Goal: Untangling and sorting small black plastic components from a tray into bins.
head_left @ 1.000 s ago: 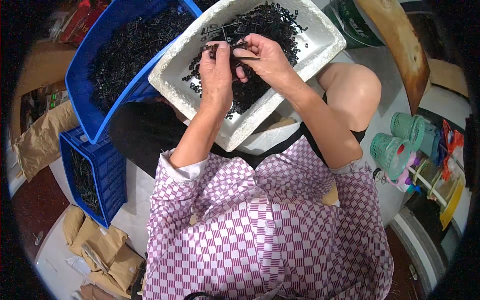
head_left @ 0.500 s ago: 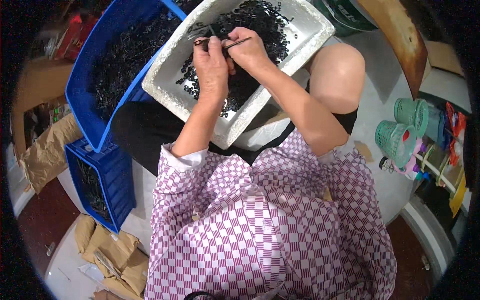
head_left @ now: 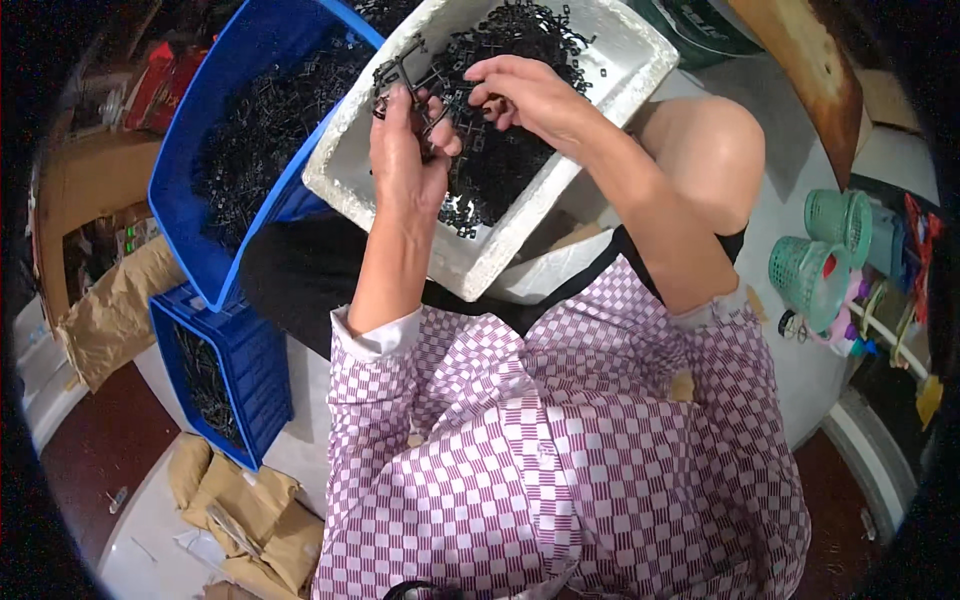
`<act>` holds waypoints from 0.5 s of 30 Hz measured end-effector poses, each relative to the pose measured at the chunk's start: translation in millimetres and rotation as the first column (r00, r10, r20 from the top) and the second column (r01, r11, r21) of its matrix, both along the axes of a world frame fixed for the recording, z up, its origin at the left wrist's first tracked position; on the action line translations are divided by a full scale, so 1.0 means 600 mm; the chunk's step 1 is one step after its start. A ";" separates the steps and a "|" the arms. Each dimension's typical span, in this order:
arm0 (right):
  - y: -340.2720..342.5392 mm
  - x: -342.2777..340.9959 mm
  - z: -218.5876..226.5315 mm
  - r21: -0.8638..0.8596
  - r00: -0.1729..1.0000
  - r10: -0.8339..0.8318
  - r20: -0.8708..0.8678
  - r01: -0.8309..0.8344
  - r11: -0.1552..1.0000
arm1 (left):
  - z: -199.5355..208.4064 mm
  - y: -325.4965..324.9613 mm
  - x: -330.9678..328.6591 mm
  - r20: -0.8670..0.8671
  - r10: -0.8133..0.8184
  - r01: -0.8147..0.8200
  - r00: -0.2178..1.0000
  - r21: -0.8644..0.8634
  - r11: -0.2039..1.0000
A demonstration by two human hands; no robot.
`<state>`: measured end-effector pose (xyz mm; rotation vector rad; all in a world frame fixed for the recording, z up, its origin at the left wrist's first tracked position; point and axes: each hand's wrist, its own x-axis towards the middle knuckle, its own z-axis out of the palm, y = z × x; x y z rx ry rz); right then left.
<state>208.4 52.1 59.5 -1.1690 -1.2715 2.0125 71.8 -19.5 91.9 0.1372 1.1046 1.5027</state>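
A white foam box [head_left: 335, 178] rests across my lap, heaped with many small black plastic pieces [head_left: 500, 170]. My left hand [head_left: 405, 150] is raised over the left part of this box. Its fingers are curled round several thin, branching black plastic pieces [head_left: 403, 72], whose ends stick up past the thumb and fingertips. To the right, my right hand [head_left: 535, 100] hovers over the heap, its fingers loosely bent and apart. Dark pieces lie behind its fingertips, and none is plainly gripped.
A large blue bin [head_left: 165, 190] of black pieces stands at the left, above a smaller blue crate [head_left: 270, 390] with similar contents. Crumpled brown paper [head_left: 260, 520] lies at lower left. At the right are green mesh baskets [head_left: 800, 275]; a dark green bucket [head_left: 700, 25] stands at the top.
My hands, close together around a thin black strip before, have drawn apart. The left now holds branching pieces upright; the right has loosened its fingers. The view has shifted slightly.
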 end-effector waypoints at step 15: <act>-0.031 -0.006 0.021 0.145 0.920 0.388 -0.061 -0.376 0.915 | -0.015 0.007 -0.016 0.082 0.152 -0.151 0.985 -0.021 0.988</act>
